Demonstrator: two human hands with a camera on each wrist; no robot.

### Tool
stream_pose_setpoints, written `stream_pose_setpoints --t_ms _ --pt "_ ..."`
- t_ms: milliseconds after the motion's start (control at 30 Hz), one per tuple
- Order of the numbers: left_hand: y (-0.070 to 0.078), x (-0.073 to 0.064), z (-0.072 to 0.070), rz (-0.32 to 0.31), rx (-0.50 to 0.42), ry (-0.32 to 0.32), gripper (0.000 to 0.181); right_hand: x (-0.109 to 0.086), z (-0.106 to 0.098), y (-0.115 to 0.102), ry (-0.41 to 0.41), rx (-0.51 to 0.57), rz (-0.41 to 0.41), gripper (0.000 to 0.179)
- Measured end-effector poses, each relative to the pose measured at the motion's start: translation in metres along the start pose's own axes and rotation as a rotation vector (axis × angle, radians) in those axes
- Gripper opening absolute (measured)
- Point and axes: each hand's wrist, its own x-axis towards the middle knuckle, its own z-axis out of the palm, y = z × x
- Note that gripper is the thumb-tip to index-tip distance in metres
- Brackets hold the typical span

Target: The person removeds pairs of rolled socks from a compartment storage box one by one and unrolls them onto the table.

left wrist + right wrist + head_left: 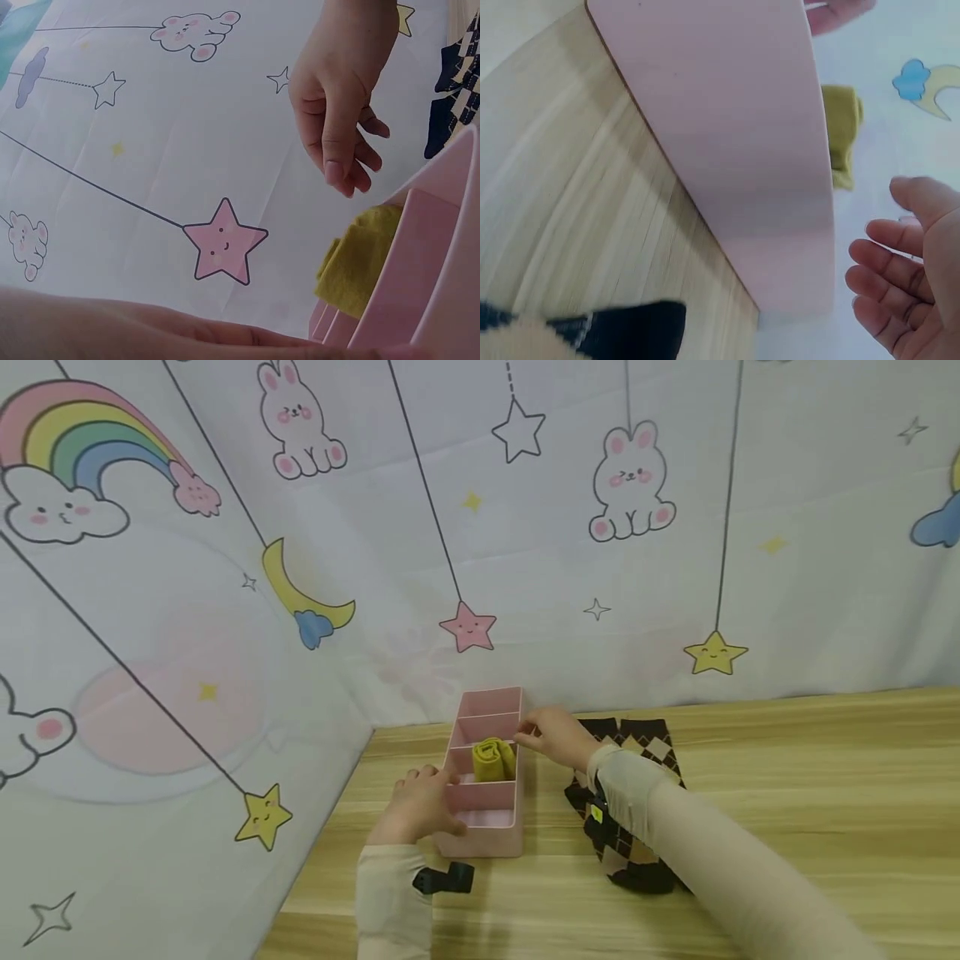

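Note:
A pink divided storage box [480, 843] stands on the table, its long side running away from me. In its second compartment from the front sits a rolled-up piece of mustard-yellow fabric [491, 762], its spiral end on top and its upper part above the walls. My left hand [417, 806] holds the box at its left front, fingers over the left rim and thumb by the front corner. My right hand [557, 737] hovers at the right rim beside the roll, fingers loosely bent with nothing between them, as the right wrist view shows [904, 270].
A pair of black, tan and cream argyle socks [621, 852] lies flat on the wood-grain table [810, 777], right of the box and partly under the right forearm. A white cloth wall [555, 560] printed with rabbits and stars rises behind and at the left.

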Motion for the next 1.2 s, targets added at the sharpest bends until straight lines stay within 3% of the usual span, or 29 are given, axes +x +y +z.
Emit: stream_pose_setpoints --t_ms 200,367,533,667,967,1100,1200 --pt "-0.002 0.002 0.002 0.002 0.021 0.003 0.065 0.01 0.012 -0.013 -0.019 -0.075 -0.036 0.032" --pt "-0.001 0.003 0.003 0.007 0.016 -0.002 0.065 0.014 0.018 -0.021 -0.052 -0.173 0.006 0.052" --pt "-0.001 0.004 0.004 0.007 0.003 -0.013 0.065 0.014 0.021 -0.029 -0.075 -0.292 0.023 0.059" --pt "-0.002 0.005 0.003 -0.005 0.002 -0.016 0.064 0.014 0.024 -0.035 -0.084 -0.378 -0.011 0.06" --pt "-0.005 0.003 0.001 -0.003 0.01 -0.006 0.061 0.015 0.029 -0.044 -0.058 -0.265 -0.076 0.029" --pt "-0.005 0.003 0.001 0.003 0.012 -0.002 0.061 0.015 0.03 -0.045 -0.048 -0.224 -0.073 0.03" --pt "-0.005 0.003 0.003 0.008 0.01 0.001 0.062 0.015 0.033 -0.044 -0.057 -0.264 -0.066 0.039"
